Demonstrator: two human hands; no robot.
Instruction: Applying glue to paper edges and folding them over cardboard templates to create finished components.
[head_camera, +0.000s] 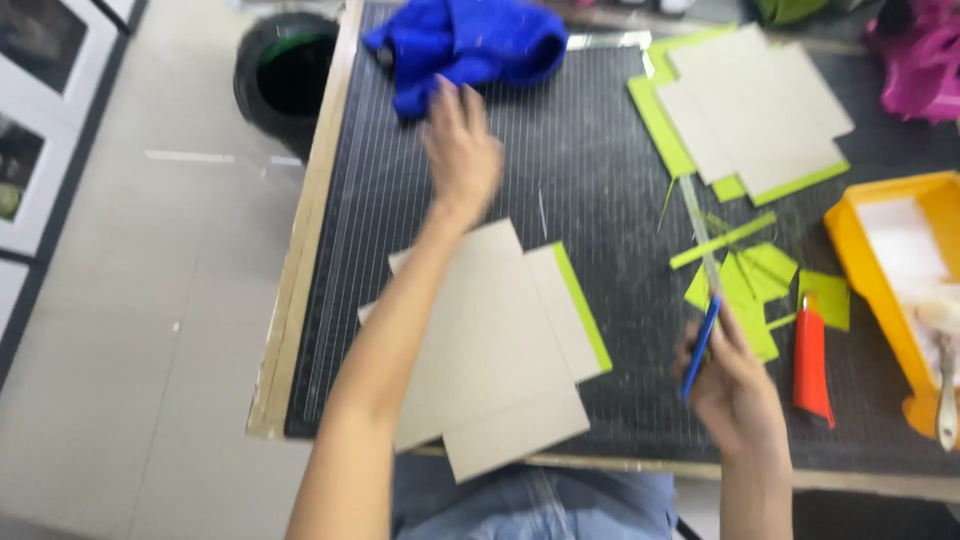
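Reaching left hand nears one blue cloth; right hand grips one blue pen.

One head camera, looking steeply down from above the seated person, facing forward across the dark cutting mat, staying near the table, floor showing at left, picture probably blurring from motion.

Left of the cutting mat: black bin; on its right side, yellow tray, orange cutter
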